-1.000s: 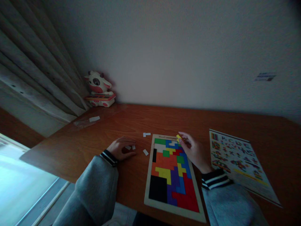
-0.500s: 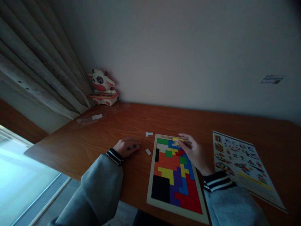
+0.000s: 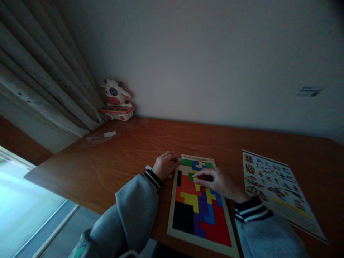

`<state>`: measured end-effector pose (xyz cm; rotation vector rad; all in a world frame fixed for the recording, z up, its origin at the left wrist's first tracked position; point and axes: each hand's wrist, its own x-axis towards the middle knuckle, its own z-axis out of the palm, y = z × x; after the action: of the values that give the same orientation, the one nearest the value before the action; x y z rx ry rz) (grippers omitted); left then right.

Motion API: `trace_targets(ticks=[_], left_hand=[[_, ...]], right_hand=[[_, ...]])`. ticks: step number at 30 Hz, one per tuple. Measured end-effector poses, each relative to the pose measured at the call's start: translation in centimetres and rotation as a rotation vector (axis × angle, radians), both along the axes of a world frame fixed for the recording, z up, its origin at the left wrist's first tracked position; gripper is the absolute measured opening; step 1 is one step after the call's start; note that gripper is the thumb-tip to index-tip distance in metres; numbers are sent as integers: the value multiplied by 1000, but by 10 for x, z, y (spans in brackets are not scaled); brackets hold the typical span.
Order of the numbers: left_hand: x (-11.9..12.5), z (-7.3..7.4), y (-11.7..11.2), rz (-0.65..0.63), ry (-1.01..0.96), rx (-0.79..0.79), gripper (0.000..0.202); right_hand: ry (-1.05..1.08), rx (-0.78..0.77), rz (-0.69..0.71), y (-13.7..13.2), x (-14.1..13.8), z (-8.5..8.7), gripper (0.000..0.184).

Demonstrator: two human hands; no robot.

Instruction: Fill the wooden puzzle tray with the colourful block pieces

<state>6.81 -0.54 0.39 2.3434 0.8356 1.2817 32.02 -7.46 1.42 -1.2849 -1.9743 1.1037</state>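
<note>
My left hand (image 3: 167,165) rests at the upper left corner of a wooden puzzle board (image 3: 197,242), its bent fingers apart at the frame; nothing shows between them. My right hand (image 3: 217,182) hovers over the upper middle of the board. Thumb and forefinger come together over a yellow puzzle piece (image 3: 197,187), which lies over the orange area and seems pinched. Coloured blocks fill most of the tray, and a black area (image 3: 183,216) fills the lower left. One white piece (image 3: 148,167) lies beside the left wrist; another white piece (image 3: 170,176) is partly hidden near that hand.
A printed sheet of coloured shapes (image 3: 279,186) lies to the right on the brown table (image 3: 129,154). A cow toy with a keyboard (image 3: 116,100) stands at the back left. Clear plastic with a white slip (image 3: 110,134) lies before it. A curtain (image 3: 48,68) hangs at left.
My left hand has moved right to the board's corner. My right hand has come down and left with the yellow piece, from the board's top edge to its upper middle.
</note>
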Motion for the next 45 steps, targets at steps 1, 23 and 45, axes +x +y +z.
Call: trace_targets(ticks=[1,23,45], left_hand=[[8,-2,1,-12,-22,-23,21],[48,-5,-1,-258,260,128,21],[47,-7,-6,-306,374,129,22]], right_hand=[[-43,54,25,-1,-1,2,26],[-87,314,-628,21,15,-26,40],[-561,529,-736,26,-2,-40,22]])
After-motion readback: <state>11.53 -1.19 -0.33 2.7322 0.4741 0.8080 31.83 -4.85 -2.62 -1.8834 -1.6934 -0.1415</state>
